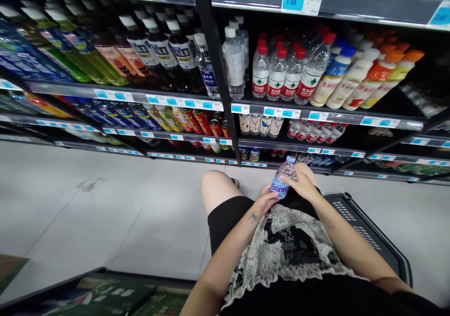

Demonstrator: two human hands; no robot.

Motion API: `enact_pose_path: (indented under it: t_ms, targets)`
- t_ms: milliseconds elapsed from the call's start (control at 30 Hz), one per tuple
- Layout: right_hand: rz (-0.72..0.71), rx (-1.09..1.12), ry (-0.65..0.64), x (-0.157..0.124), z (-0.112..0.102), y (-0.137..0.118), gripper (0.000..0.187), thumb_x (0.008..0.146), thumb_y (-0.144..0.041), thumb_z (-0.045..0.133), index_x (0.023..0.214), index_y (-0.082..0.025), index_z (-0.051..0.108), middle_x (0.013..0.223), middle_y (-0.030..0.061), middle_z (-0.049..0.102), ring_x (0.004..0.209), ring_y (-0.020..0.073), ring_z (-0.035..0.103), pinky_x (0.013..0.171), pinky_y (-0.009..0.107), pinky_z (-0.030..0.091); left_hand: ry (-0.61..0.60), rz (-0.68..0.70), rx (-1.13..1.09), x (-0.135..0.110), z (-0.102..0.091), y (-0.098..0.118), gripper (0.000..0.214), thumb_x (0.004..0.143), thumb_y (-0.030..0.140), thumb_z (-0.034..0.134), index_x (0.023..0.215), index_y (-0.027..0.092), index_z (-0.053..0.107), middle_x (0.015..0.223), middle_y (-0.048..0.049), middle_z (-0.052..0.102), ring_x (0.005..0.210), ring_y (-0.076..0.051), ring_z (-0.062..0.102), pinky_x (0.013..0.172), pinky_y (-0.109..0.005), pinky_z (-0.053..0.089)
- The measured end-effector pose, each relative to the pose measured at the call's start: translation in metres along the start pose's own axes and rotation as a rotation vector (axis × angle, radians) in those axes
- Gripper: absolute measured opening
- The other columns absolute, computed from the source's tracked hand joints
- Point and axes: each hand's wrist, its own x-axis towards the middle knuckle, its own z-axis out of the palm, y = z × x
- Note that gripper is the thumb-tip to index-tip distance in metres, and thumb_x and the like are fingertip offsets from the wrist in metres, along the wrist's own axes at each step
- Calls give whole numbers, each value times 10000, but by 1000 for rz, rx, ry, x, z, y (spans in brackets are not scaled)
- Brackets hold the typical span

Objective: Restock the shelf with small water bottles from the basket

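Note:
Both of my hands hold a small clear water bottle [281, 177] with a pale blue cap and a blue label with dark lettering. It leans a little to the right above my lap. My left hand [265, 199] wraps its lower part from the left. From the right, my right hand [299, 182] grips its upper side, the thumb lying across the front. The fingers behind the bottle are hidden. In front of me, red-capped water bottles [277, 79] stand on the shelf, with smaller bottles [312, 131] on the level below.
A dark shopping basket [372, 234] stands on the floor at my right. Dark-labelled tea bottles [161, 48] and drink cans [200, 119] fill shelves to the left. Milk-drink bottles [362, 79] stand at the right. Behind me at lower left is a low display of green packages [105, 295].

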Motion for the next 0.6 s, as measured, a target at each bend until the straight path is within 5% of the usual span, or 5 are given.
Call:
enact_pose_path:
  t_ms: [200,400,600]
  targets:
    - [12,-201,149,-3,3,1,696,698,-635,833,1203,-199,635,1169,107,714,1091,325,686,1013,470,534,53,-28,6,-1,5,1,809,600,214,953,1364,194,687,1129,-91,767,915,-191,717,879,-312,558]
    - [48,-151,150,3,7,5,683,632,-658,815,1101,-189,655,1053,111,754,1018,355,721,954,490,562,121,33,6,-3,4,-1,811,617,214,945,1380,190,670,1233,-110,741,1001,-220,710,871,-308,551]
    - [-234,-352,260,6,-15,-55,509,612,-584,846,970,-297,625,888,48,735,838,375,722,805,550,612,12,-20,-271,2,-16,4,691,883,611,651,1344,98,666,1170,-150,724,879,-206,688,658,-272,509]
